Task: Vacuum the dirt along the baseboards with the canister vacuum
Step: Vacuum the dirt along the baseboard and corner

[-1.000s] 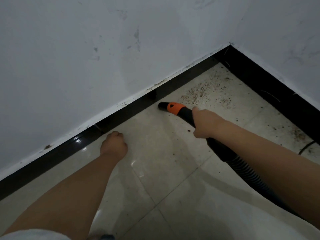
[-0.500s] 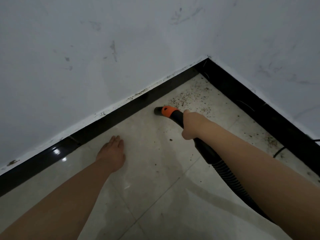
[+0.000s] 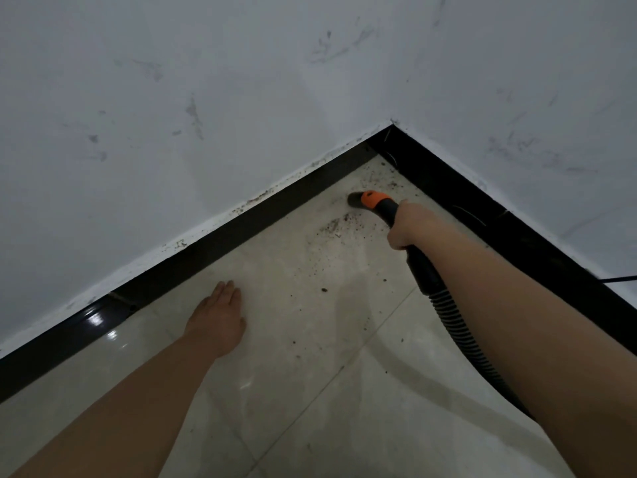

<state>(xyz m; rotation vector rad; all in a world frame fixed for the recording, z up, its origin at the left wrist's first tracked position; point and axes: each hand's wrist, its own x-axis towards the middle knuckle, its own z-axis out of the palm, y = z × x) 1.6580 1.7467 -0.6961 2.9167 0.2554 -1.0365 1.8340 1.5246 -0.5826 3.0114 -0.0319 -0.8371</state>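
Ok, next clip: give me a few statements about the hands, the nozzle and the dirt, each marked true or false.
1. The right hand grips the vacuum hose handle. True.
2. The left hand holds a brush. False: it lies flat and empty on the floor tile.
3. The nozzle has an orange collar. True.
4. The baseboard is white. False: it is black.
5. Dirt remains on the tile near the nozzle. True.

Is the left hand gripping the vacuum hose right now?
No. The left hand lies flat on the floor tile, apart from the hose, which only the right hand holds.
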